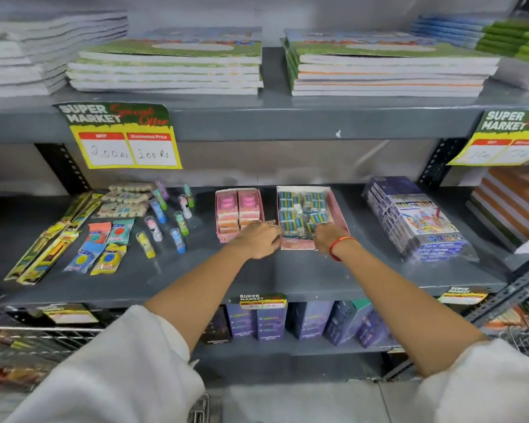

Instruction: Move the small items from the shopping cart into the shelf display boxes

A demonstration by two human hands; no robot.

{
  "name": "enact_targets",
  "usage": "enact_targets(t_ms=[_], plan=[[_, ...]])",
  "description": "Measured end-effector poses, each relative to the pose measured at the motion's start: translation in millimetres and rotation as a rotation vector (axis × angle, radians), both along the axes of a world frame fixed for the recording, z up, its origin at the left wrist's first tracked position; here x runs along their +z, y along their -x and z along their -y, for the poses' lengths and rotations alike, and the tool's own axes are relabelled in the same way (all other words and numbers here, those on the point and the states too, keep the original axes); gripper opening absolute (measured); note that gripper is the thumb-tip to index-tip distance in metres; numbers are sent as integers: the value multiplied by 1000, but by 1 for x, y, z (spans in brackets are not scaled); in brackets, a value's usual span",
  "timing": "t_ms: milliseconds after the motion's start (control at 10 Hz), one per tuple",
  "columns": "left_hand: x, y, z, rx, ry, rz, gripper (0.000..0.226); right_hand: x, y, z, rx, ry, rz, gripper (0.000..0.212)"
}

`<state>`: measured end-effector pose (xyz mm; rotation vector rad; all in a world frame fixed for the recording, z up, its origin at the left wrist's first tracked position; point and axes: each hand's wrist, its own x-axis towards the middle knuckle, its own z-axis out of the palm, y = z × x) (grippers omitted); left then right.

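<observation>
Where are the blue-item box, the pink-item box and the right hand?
blue-item box [336,209]: head view, on its right wall.
pink-item box [217,215]: head view, on its left wall.
right hand [329,238]: head view, on the back of the hand.

Both arms reach forward and slightly inward, bare from the elbows on, with white sleeves bunched at the upper arms. The left hand [257,239] lies palm down, back of the hand up, its fingers curled forward and a ring showing on one of them — whether they grip anything cannot be told. The right hand [329,236] sits just beside it, close but not touching, wrist bent a little downward; its fingers are tucked forward and mostly hidden, so their hold is unclear too. A red thread band [338,245] circles the right wrist. The forearms converge toward the hands — elbows wide apart, wrists near.
</observation>
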<state>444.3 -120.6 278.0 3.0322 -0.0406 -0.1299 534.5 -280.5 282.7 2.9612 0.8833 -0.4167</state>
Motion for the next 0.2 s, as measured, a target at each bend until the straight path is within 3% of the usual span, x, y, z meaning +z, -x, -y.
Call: enact_targets(t_ms=[200], plan=[[49, 25, -3, -22, 99, -111, 27, 45, 28, -6, 123, 13, -108, 20]])
